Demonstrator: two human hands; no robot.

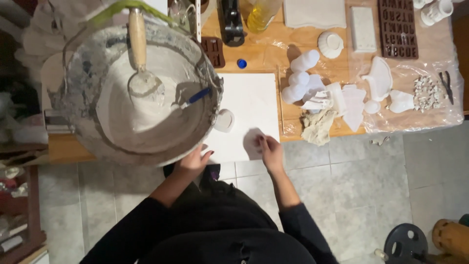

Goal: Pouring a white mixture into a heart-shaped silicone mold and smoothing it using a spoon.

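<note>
A black long-sleeved top is worn by the person, seen from above at the bottom of the view. The fabric looks plain and matte, with no pattern or print to be made out, and soft folds are gathered across the chest and waist. Both sleeves are pushed up to around the elbow, so that the forearms are left bare. No watch, bracelet or ring can be made out on either wrist or hand. The fingernails of the left hand point(193, 164) and of the right hand point(271, 151) are painted in a dark varnish, most clearly seen at the fingertips. No gloves are worn.
</note>
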